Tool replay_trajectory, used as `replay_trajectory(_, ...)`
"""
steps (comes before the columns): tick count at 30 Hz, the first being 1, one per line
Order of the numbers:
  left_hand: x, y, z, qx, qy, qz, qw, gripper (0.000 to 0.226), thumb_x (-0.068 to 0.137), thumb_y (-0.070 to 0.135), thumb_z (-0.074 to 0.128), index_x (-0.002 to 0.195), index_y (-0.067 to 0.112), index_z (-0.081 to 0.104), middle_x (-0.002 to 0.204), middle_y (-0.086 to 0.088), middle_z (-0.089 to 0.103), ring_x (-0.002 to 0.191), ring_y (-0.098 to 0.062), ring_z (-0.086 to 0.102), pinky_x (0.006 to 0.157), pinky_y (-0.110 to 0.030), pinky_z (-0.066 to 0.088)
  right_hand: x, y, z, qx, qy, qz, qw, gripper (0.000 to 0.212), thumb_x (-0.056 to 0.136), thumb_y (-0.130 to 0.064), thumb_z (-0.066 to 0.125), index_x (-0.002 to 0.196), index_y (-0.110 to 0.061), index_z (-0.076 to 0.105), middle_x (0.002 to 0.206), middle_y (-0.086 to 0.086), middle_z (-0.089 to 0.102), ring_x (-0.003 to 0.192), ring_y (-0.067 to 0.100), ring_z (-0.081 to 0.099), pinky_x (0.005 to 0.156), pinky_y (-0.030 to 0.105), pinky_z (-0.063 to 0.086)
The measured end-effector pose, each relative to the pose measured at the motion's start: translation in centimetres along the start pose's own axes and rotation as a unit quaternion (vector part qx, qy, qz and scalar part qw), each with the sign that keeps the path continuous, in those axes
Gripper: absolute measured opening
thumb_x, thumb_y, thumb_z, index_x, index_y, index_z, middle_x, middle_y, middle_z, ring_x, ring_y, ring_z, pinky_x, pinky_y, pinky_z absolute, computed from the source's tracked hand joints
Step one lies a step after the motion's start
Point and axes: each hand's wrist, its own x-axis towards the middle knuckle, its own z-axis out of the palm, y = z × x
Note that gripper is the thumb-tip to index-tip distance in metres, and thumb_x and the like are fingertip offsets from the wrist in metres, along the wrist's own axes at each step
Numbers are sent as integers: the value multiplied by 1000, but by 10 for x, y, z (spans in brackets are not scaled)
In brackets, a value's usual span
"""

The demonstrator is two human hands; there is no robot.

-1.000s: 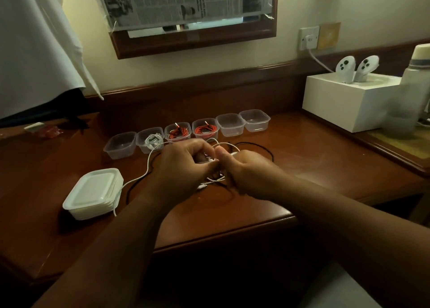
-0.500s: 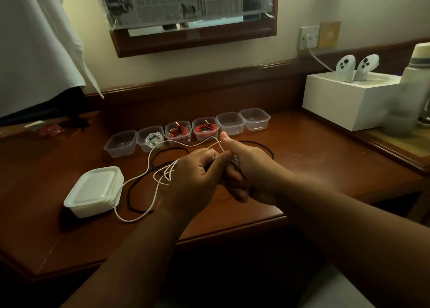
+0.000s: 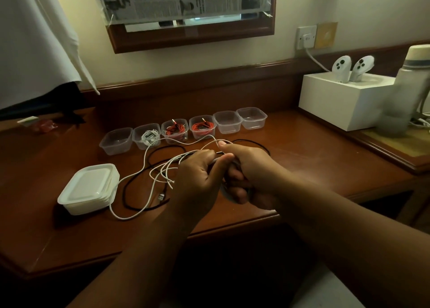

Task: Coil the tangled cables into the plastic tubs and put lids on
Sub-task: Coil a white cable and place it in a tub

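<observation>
Both hands together over the desk (image 3: pixel 302 149), in front of the row of tubs (image 3: pixel 183 130). Left hand (image 3: pixel 197 177) curled round a bundle of white cable (image 3: pixel 149 165), thumb pressed against the right hand (image 3: pixel 249 170). Right hand closed on the same white cable, thumb up, strand looped over its tip. White cable trailing left from the hands in loose loops, touching the stack of lids (image 3: pixel 89 189) and running back into the second tub from the left. Black cable (image 3: pixel 139 200) lying slack on the desk under and around the white loops, plug end just left of the left wrist. Third and fourth tubs from the left holding red cable (image 3: pixel 176 129); first, fifth and sixth showing nothing inside. No lid on any tub. White box (image 3: pixel 342 103) and bottle (image 3: pixel 409 91) well right of the tubs.
</observation>
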Motion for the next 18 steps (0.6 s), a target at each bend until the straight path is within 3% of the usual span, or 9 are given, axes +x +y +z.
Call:
replay_trajectory(7, 5, -5, 0, 49, 2, 31, 998, 46, 95, 45, 45, 67, 10, 53, 64, -1, 49, 64, -16, 47, 58, -17, 34, 3, 6, 5, -11, 75, -58, 995, 62, 101, -43, 43, 48, -13, 45, 44, 6, 37, 35, 21, 37, 44, 30, 34)
replay_trajectory(11, 15, -5, -2, 56, 5, 65, 996, 30, 96, 38, 47, 67, 39, 41, 63, 15, 41, 64, 1, 47, 61, -8, 32, 7, 5, 12, 32, 120, -97, 988, 55, 102, -38, 44, 54, -12, 47, 45, 4, 40, 36, 20, 38, 43, 28, 33)
replay_trajectory(15, 23, -16, -2, 13, -8, 39, 999, 34, 95, 43, 47, 66, 27, 51, 63, 11, 49, 63, -8, 50, 61, -14, 36, 15, 5, 15, 88, 115, -69, 987, 54, 99, -42, 48, 53, -15, 46, 47, 2, 40, 37, 15, 37, 43, 24, 35)
replay_trajectory(18, 25, -24, -1, -8, -15, 20, 1000, 39, 94, 44, 49, 65, 19, 53, 61, 8, 46, 58, -10, 46, 56, -21, 36, 22, 1, 11, 75, 119, -78, 987, 40, 100, -39, 49, 71, -12, 55, 57, 5, 47, 46, 15, 44, 47, 27, 37)
